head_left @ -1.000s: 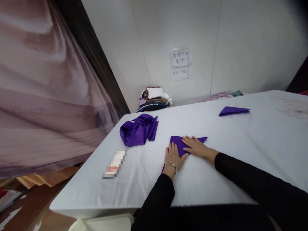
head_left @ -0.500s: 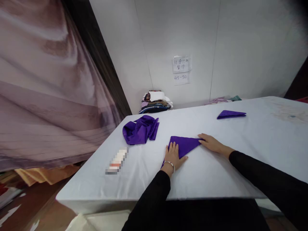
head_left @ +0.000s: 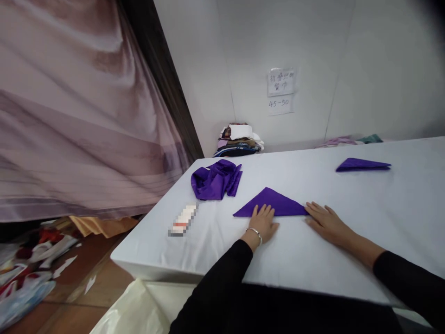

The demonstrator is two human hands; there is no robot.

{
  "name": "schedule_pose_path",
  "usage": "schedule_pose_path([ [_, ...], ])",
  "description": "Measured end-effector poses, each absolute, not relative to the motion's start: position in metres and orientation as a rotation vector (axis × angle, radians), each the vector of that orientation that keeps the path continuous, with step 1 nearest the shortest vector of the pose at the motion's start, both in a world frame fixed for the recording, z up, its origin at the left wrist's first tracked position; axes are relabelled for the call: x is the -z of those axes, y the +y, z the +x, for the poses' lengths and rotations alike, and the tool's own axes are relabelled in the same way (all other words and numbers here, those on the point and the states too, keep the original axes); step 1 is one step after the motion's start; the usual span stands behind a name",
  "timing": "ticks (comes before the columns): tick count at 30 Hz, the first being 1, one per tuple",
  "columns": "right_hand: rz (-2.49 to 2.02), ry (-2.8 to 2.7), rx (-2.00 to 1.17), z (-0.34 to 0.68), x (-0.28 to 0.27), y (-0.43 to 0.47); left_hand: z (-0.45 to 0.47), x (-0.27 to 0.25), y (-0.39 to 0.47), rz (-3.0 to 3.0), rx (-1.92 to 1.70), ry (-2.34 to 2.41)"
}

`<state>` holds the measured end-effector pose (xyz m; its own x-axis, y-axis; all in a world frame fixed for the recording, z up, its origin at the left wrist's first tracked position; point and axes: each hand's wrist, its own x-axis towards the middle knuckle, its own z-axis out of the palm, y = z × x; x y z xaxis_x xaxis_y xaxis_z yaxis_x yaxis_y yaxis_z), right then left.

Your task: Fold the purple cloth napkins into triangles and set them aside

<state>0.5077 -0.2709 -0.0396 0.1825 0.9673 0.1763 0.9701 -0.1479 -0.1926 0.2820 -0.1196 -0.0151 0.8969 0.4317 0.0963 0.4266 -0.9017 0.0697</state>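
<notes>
A purple cloth napkin (head_left: 269, 200), folded into a triangle, lies flat on the white-covered table (head_left: 292, 250) with its long edge toward me. My left hand (head_left: 264, 223) rests on the middle of that long edge, fingers stretched out and a silver bracelet at the wrist. At the napkin's right corner lies my right hand (head_left: 328, 223), flat with spread fingers, its fingertips touching the tip. Farther off to the left is a crumpled heap of purple cloth (head_left: 215, 181). Another folded purple napkin (head_left: 363, 164) sits at the far right.
Left of my hands lies a pixelated flat object (head_left: 183, 221). Behind the table is a pile of folded clothes (head_left: 239, 139) against the wall. A pinkish curtain (head_left: 69, 116) hangs at the left. A pale bag (head_left: 134, 311) stands below the front edge.
The triangle has turned so its long edge faces me and its peak points away. My right hand has flattened beside its right corner. The camera view has shifted left.
</notes>
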Motion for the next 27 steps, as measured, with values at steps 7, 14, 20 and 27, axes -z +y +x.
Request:
schedule_pose_path([
  [7, -1.913, -2.161, -0.062, 0.463, 0.021, -0.213, 0.287, 0.022, -0.122, 2.928, -0.128, 0.69],
  [14, -1.909, -2.182, -0.165, 0.475, 0.038, -0.197, 0.229, 0.02, -0.077, 2.755, -0.145, 0.949],
  [20, -1.899, -2.167, -0.158, 0.487, 0.043, -0.201, 0.188, 0.025, -0.059, 2.431, -0.499, 1.234],
  [27, -1.889, -2.201, -0.189, 0.496, 0.045, -0.198, 0.19, 0.025, -0.061, 2.337, -0.66, 1.195],
])
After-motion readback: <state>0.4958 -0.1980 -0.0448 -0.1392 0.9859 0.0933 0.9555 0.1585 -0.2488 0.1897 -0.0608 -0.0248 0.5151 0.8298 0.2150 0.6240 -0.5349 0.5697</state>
